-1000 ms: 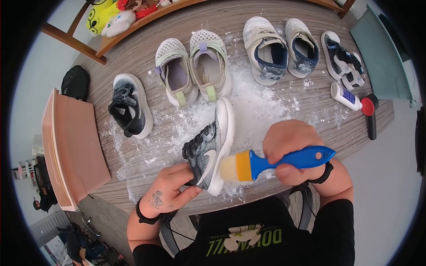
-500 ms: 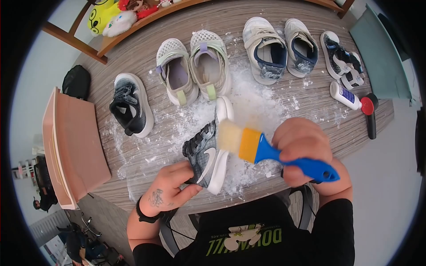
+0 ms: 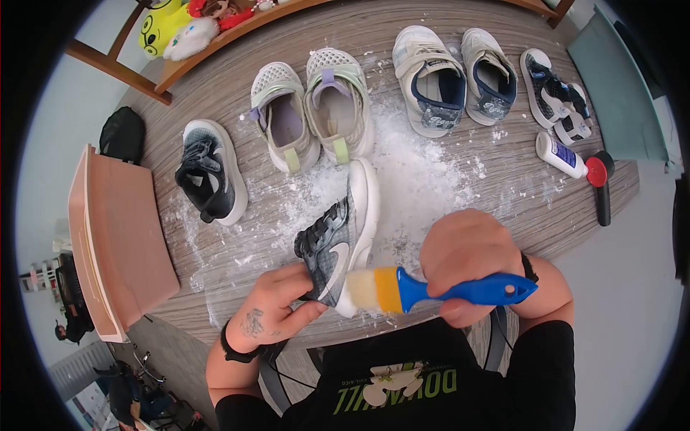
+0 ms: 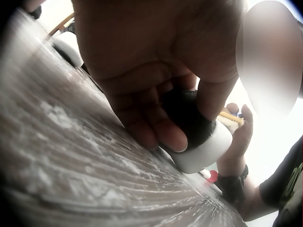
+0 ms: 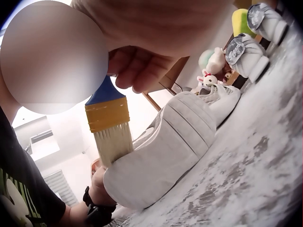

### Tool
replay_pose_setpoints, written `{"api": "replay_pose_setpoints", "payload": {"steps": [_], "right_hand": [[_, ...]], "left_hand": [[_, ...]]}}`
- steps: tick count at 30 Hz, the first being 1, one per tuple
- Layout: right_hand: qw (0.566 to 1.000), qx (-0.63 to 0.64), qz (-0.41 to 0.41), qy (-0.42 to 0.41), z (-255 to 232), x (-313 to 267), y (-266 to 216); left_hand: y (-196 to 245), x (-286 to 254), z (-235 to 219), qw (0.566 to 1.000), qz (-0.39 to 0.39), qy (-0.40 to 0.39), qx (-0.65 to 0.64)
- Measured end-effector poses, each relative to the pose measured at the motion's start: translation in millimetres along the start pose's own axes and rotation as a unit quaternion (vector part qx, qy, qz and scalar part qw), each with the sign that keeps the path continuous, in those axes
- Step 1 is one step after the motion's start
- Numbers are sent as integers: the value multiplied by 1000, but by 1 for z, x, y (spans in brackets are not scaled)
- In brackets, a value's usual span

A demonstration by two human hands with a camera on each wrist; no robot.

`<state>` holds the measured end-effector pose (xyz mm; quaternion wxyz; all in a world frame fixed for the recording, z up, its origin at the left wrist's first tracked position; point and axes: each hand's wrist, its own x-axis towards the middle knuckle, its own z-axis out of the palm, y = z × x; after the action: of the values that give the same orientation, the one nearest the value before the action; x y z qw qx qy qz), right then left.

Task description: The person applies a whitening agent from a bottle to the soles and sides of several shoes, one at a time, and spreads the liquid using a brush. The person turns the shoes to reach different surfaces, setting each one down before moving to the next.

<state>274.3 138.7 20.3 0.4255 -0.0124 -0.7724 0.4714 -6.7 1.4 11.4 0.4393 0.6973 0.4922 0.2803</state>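
Powdery wood-grain table | left hand pinches mesh shoe | right hand grips flat brush

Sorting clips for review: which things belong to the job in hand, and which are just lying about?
Job in hand:
left hand, holding the grey-black sneaker
right hand, gripping the blue-handled brush

Apparently lying about:
matching sneaker
purple-trimmed shoes
navy-lined shoes
white bottle
pink bin
yellow plush toy
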Motion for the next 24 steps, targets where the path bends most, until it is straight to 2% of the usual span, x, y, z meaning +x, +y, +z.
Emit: {"api": "replay_pose_setpoints", "payload": {"steps": [5,8,11,16,19,24], "right_hand": [[995,-43,14,91,-9,-9,6],[985,-1,37,166,-10,-17,7],[984,-7,24,178,-10,-17,8],[998,-37,-38,36,-6,-6,0],[998,-12,-35,-53,0,3,-9],[998,-55,-18,10,-3,-4,-6]], "left_hand": [[5,0,-3,1000,-6,-5,12],[8,2,-1,1000,-1,8,0],[9,1,-2,1000,-5,3,0],[10,2,-2,1000,7,3,-7],[8,1,-1,1000,17,8,-5],[3,0,1,999,28,11,-16]]}}
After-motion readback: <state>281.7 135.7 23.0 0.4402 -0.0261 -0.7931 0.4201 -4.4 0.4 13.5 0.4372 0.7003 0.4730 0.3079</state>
